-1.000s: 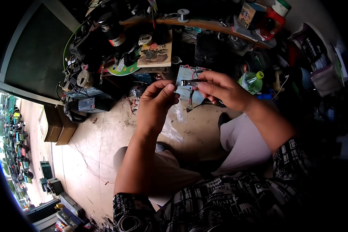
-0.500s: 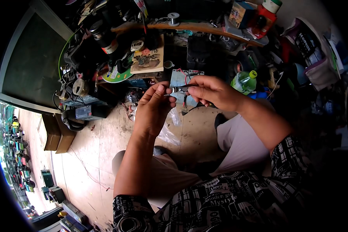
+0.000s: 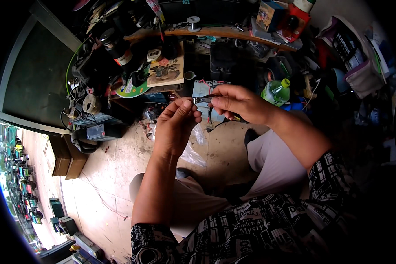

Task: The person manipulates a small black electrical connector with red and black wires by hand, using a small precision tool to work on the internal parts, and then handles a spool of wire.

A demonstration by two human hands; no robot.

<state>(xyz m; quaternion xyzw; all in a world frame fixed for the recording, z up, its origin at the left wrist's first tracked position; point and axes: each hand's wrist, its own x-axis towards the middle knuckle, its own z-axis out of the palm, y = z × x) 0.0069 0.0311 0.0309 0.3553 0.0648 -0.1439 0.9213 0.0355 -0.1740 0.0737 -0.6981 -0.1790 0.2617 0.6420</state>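
My right hand (image 3: pixel 234 103) grips a nail clipper (image 3: pixel 199 100) between thumb and fingers. The clipper's silver head points left, and its darker handle runs back into my grip. Close against that head is my left hand (image 3: pixel 177 119), raised, with fingers curled and thumb pressed to the index finger. Whatever small thing the left fingers may pinch is hidden. Both hands are held in front of me, above the floor and my lap. Behind the clipper lies a light blue board (image 3: pixel 201 89) with red and black wires.
A cluttered bench holds a book (image 3: pixel 166 70), a small cup (image 3: pixel 189 75), a wire spool (image 3: pixel 193 23) and a dark flask (image 3: pixel 114 46). At right stands a green-capped bottle (image 3: pixel 276 92). A clear plastic bag (image 3: pixel 192 154) lies on the floor. Cardboard boxes (image 3: pixel 68 156) stand by the doorway at left.
The clipper's head has come closer to my left fingertips, and the right hand has shifted slightly left. My left fingers have closed up a little. The view has tilted slightly.
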